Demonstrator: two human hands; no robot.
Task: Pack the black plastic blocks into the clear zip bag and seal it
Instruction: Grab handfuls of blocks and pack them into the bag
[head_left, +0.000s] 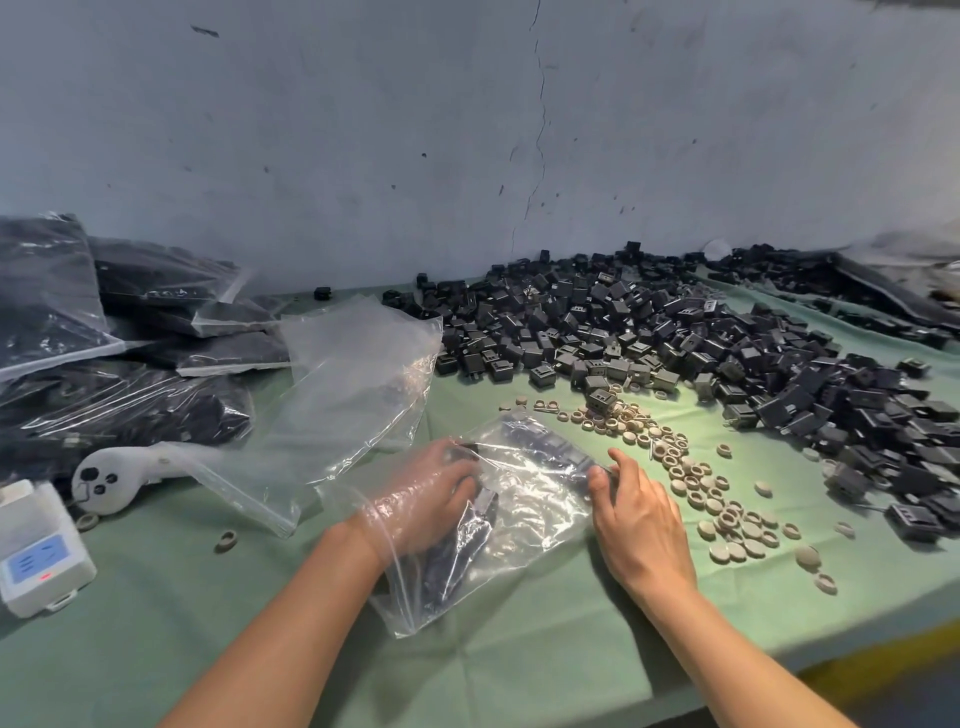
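A clear zip bag (524, 514) lies on the green cloth in front of me with several black plastic blocks (540, 441) inside it. My left hand (431, 499) is inside the bag, seen through the film, its fingers curled around dark blocks. My right hand (639, 509) is outside at the bag's right edge, thumb and fingers pinching the plastic. A large heap of loose black blocks (675, 343) covers the table behind and to the right.
Empty clear bags (353, 384) lie left of centre. Filled bags of black parts (104, 332) are stacked at the far left. A white handheld device (104, 480) and a white box (41, 551) sit at the left edge. Beige rings and discs (711, 493) are scattered right of my hand.
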